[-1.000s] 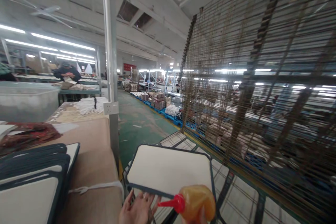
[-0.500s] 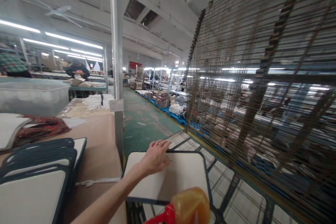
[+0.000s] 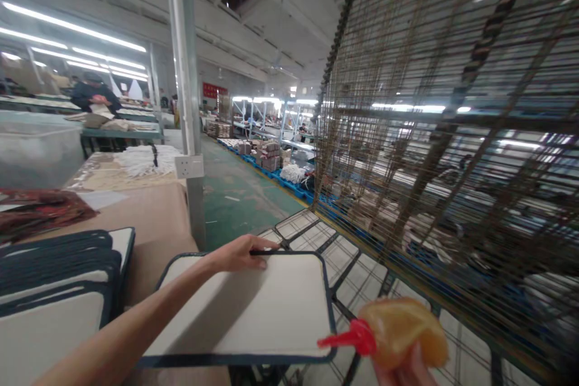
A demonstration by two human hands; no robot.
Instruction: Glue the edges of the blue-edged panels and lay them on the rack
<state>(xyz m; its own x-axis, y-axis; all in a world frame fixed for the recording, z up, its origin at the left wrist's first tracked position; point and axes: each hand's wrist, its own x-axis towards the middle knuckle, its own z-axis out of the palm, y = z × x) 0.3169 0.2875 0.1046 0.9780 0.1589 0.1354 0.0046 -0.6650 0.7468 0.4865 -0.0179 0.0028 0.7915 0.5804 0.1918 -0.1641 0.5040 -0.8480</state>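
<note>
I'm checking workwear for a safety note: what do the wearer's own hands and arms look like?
The left hand and left forearm are bare: no glove, sleeve, watch or bracelet shows. The right hand has no glove either; its forearm is out of frame, so any sleeve cannot be told.

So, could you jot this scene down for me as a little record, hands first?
Left hand: grips the far edge of a cream rectangular panel with dark edging
Right hand: holds an amber, translucent squeeze bottle with a pointed red nozzle
Nozzle position: by the panel's near right corner; contact unclear
Picture left: stack of dark-edged cream panels on a brown-covered table
Picture right: tall rack of thin brown rods
</note>
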